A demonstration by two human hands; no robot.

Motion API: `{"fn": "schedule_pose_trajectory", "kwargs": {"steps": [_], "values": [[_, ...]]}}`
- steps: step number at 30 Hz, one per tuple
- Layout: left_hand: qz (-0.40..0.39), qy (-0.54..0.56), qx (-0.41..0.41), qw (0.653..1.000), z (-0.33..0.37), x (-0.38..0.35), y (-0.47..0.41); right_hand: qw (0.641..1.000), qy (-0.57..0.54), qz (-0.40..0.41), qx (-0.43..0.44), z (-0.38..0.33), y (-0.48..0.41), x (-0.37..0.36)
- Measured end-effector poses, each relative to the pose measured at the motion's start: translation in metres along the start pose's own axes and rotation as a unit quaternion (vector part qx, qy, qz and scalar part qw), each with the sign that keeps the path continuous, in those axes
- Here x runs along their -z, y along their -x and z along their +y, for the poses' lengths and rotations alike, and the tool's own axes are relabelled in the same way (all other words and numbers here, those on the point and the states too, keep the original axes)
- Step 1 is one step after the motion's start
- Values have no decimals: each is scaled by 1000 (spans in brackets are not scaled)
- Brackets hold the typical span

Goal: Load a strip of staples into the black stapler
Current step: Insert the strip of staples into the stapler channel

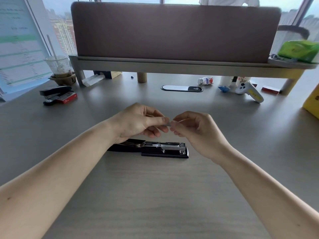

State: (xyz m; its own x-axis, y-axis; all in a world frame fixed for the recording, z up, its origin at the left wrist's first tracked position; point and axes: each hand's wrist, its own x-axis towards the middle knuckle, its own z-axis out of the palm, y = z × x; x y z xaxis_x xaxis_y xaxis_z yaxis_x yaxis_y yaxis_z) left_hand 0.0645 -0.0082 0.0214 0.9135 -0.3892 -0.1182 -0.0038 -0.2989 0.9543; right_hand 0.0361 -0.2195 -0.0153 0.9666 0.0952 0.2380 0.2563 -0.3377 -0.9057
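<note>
The black stapler [164,150] lies on the grey desk just below my hands, flipped open so its metal staple channel faces up. My left hand [139,123] and my right hand [195,128] meet above it. Between their fingertips they pinch a short silvery strip of staples [168,124], mostly hidden by the fingers. The stapler's lid end is partly covered by my left wrist.
A second black stapler [53,94] and a red staple box [68,98] sit at the left. A plastic cup with a straw [57,66], a small bottle [205,81], a white and yellow device [248,92] and a yellow box [312,102] ring the desk under a shelf riser [181,66].
</note>
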Motion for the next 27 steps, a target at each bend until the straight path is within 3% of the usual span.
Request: {"fn": "schedule_pose_trajectory", "kwargs": {"steps": [4,10,17,21,27], "values": [[44,-85,-135,986,-12,-4,9,999,-34,1,6,-1,2,3],[98,-153,-232,955,-23,-10,17,999,-16,12,48,1,10,3],[123,-172,-279,937,-27,-19,24,996,-22,20,78,7,21,2],[142,-192,-281,930,-34,-26,29,998,64,-8,26,18,37,5],[136,-227,-277,924,-40,-30,32,998,55,-13,3,27,39,7]]}}
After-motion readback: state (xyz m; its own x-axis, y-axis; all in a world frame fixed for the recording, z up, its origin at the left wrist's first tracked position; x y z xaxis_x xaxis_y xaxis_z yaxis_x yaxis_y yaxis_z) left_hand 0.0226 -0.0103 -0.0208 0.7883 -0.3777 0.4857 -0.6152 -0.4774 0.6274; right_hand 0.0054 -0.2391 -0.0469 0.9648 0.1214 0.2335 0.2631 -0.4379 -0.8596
